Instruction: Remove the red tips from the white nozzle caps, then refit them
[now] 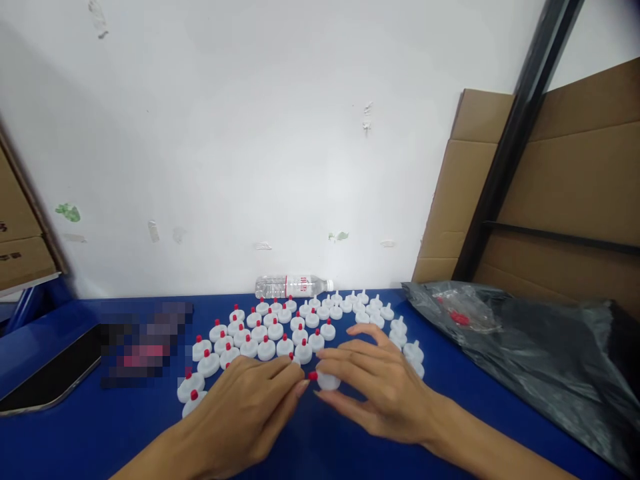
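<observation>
Both my hands meet low in the middle of a blue table (100,427). My right hand (375,387) pinches a white plastic cap (329,381) lying on its side. My left hand (250,407) has its fingertips closed on the small red tip (313,376) at that cap's nozzle. Just beyond the hands stand several white caps with red tips (260,330) in rough rows. To their right sit several white caps without red tips (373,310).
A clear water bottle (293,287) lies against the white wall behind the caps. A black plastic bag (540,353) with loose red pieces lies at the right, with cardboard (575,187) behind it. A dark phone (50,377) lies at the left edge.
</observation>
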The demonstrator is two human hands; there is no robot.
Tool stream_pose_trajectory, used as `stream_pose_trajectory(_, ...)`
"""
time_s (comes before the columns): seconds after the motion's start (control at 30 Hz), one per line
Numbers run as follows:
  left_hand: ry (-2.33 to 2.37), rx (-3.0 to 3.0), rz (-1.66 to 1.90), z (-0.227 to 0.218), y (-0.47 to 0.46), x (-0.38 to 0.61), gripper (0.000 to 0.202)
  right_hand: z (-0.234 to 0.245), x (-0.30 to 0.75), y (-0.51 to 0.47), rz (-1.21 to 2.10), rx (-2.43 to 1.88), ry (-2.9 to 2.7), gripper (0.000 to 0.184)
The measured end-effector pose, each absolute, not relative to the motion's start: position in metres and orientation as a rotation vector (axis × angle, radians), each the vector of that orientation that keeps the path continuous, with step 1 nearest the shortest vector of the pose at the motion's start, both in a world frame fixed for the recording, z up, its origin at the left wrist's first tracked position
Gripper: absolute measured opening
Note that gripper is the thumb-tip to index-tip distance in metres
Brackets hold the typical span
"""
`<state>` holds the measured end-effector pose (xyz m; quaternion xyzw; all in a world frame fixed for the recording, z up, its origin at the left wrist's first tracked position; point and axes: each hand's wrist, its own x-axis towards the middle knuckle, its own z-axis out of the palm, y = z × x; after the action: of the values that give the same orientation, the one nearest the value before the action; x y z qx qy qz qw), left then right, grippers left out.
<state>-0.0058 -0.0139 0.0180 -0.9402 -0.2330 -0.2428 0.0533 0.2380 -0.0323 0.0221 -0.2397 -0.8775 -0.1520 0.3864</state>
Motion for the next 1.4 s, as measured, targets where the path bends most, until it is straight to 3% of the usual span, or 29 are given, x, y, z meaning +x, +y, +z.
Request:
stream_pose_trajectory(0.13, -0.765, -2.840, -0.759, 0.016, -0.011, -0.007, 0.019, 0.028, 0.245, -0.027, -0.433, -0.793, -2.115, 0.016)
stream_pose_trajectory(0.43, -0.898, -2.887, -0.383, 0.029, -0.015, -0.008, 0.013, 0.017, 0.267, -0.002, -0.378, -1.250, -2.154, 0.003)
stream_pose_trajectory(0.57, -0.899, -2.885, -0.319, 0.033, -0.017, -0.011, 0.008, 0.016, 0.269, 0.001, -0.326, -1.383, -2.134, 0.013)
stream_pose_trajectory(0.87, -0.926, -2.893, -0.161, 0.035, -0.018, -0.012, 0.008, 0.009, 0.268, 0.006, -0.272, -1.496, -2.196, 0.013)
stream_pose_trajectory(1.1, -0.849, -2.848, -0.065, 0.030, -0.017, -0.011, 0.014, 0.011, 0.280, 0.011, -0.463, -1.560, -2.115, 0.030)
stream_pose_trajectory(1.4, -0.732, -2.784, -0.211, 0.025, -0.018, -0.005, 0.011, 0.007, 0.286, 0.016, -0.328, -1.504, -2.211, 0.040)
